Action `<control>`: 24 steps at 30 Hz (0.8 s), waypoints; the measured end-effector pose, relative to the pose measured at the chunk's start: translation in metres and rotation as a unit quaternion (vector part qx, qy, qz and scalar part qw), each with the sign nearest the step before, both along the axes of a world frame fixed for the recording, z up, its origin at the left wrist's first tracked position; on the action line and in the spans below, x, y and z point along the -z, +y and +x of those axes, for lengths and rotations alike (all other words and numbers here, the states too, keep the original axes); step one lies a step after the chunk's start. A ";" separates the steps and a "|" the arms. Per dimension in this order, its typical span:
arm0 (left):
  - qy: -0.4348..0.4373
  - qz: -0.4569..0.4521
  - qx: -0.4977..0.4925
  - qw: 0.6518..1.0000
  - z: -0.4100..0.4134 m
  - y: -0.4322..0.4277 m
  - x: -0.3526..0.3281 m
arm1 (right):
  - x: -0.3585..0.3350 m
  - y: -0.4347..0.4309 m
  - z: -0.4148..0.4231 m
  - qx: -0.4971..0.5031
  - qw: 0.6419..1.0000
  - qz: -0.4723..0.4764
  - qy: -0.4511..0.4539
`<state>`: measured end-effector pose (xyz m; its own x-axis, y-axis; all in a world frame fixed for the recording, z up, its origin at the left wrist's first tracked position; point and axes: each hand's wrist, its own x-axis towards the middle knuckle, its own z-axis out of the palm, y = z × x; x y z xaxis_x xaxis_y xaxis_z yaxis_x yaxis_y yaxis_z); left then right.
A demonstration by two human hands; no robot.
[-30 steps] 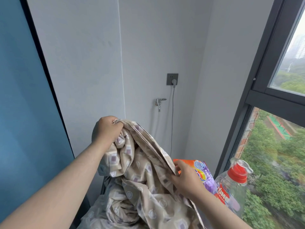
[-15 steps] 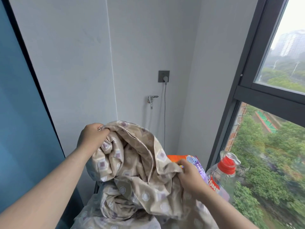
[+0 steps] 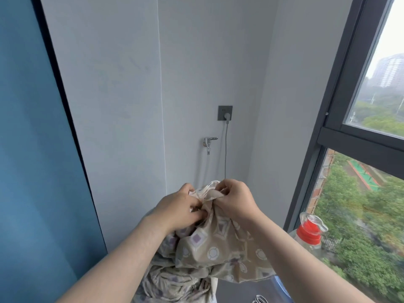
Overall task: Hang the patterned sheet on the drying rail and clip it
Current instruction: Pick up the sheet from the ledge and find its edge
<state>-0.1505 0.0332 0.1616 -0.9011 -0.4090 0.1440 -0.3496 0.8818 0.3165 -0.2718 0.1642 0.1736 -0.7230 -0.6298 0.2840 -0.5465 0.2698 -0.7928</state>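
The patterned sheet (image 3: 209, 252) is beige with white circles and purple squares. It hangs bunched below my hands at the bottom centre. My left hand (image 3: 177, 209) grips a fold of it, fingers curled into the cloth. My right hand (image 3: 235, 201) pinches the sheet's top edge right beside the left hand, the two almost touching. No drying rail or clip is in view.
A detergent bottle with a red cap (image 3: 309, 234) stands at the right by the window frame (image 3: 341, 119). A wall socket with a plugged cable (image 3: 225, 113) and a tap (image 3: 208, 143) are on the grey wall ahead. A blue panel (image 3: 32, 160) fills the left.
My hands have come together at the sheet's top edge; before, they held it apart. The right hand rose from the lower fold. The view has shifted, hiding the orange packet.
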 end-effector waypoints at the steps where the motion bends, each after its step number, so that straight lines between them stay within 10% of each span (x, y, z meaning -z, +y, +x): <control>1: 0.003 -0.002 0.006 1.000 0.001 0.000 0.004 | 0.002 0.001 -0.001 0.019 1.000 -0.016 -0.008; 19: 0.197 0.173 -0.104 0.959 -0.010 -0.037 0.004 | -0.006 0.058 -0.024 -0.051 0.981 0.161 0.096; 24: 0.241 0.224 -0.157 0.931 0.011 -0.059 0.003 | 0.009 0.075 -0.036 -0.031 0.997 0.063 0.030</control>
